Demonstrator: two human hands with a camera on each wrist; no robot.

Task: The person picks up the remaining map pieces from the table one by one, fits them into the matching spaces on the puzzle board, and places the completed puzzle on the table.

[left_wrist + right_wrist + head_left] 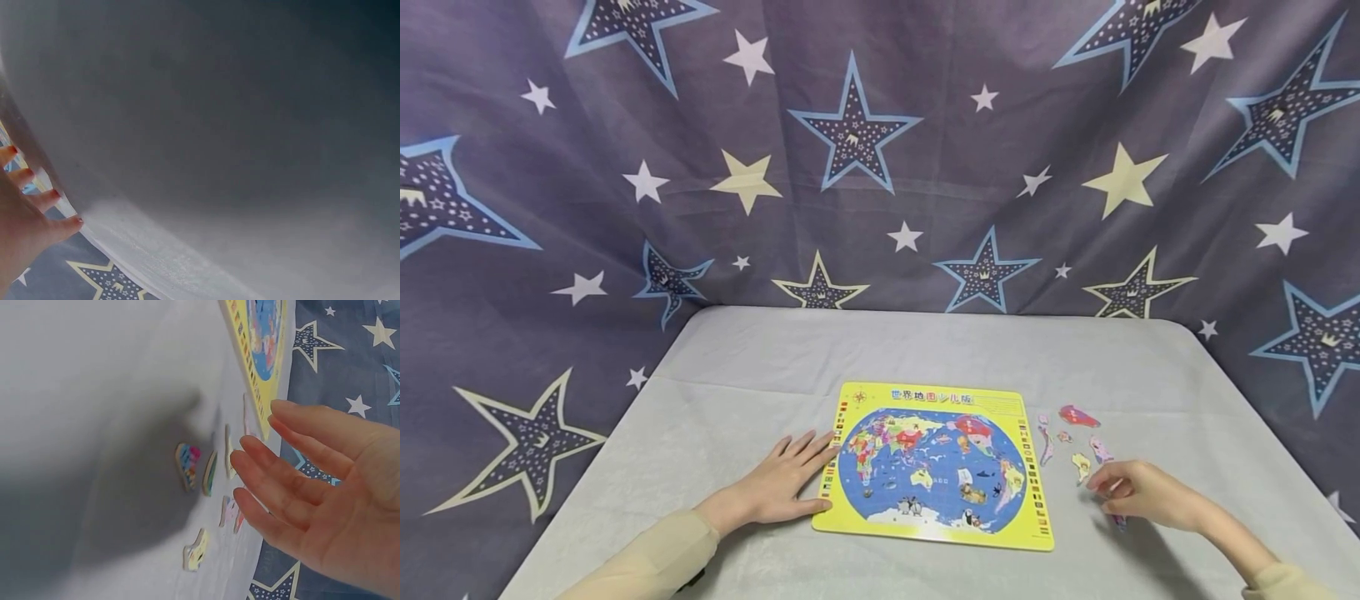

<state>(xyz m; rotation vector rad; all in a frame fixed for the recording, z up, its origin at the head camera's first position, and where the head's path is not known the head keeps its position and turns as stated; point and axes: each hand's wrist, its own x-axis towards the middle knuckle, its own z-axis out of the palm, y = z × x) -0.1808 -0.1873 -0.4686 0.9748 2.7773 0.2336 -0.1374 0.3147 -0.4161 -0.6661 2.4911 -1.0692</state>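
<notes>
A yellow-edged world map puzzle board (pixel 940 538) lies flat on the table. My left hand (pixel 775 487) rests at its left edge with fingers spread, the fingertips and thumb touching the border; the left wrist view shows only part of this hand (pixel 25 222). To the right of the board my right hand (pixel 1153 497) hovers over loose puzzle pieces, its fingers loosely bent and holding nothing. Among those pieces are a red one (pixel 1079 417) and a cream one (pixel 1080 467). In the right wrist view a blue-and-pink piece (pixel 189 465) and a yellow piece (pixel 195 551) lie below the fingers.
A light grey cloth (pixel 760 358) covers the table. Behind and beside it hangs a dark curtain (pixel 910 208) with stars. Several small pieces lie close together by the board's right edge, partly hidden by my right hand in the head view.
</notes>
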